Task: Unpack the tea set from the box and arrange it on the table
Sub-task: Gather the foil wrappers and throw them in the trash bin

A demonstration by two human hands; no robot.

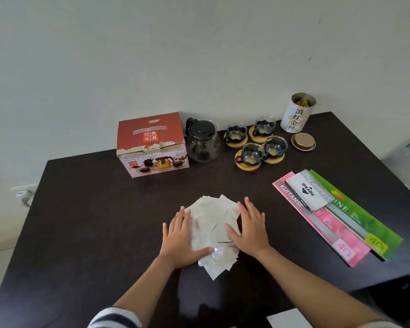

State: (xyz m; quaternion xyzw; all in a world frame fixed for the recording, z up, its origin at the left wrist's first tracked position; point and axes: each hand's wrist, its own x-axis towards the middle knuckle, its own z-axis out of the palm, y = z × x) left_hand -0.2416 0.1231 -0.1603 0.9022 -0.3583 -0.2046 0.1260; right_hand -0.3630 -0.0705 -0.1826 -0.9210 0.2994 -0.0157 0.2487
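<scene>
Your left hand (179,235) and right hand (250,227) lie flat, fingers spread, pressing a pile of white packets (213,229) between them. The tea set, teapot (202,143) and four cups (256,143), stands well beyond, beside the closed box (150,144).

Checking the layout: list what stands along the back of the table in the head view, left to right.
Red box → glass teapot → four glass cups on wooden coasters → round lid → open tea tin.
</scene>
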